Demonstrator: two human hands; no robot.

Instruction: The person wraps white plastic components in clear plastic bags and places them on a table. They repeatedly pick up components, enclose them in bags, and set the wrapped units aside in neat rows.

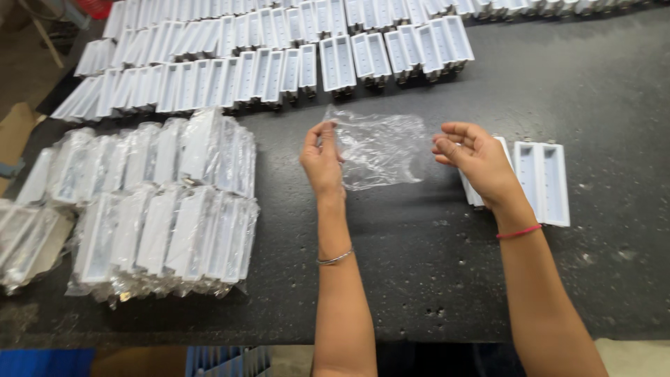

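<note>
- Over the dark table [433,279]: both hands hold up a clear bag [380,148].
- Left hand [322,164]: thumb and fingers pinched on bag's left edge.
- Right hand [474,164]: fingers curled, half closed, touching bag's right edge; how firm the pinch is, can't tell.
- Bag empty, crinkled, stretched between hands, just above the table.
- White trays [544,181] just beside and partly under right hand.
- Bagged trays [164,202] stacked well left; bare tray rows [279,49] along far edge.
</note>
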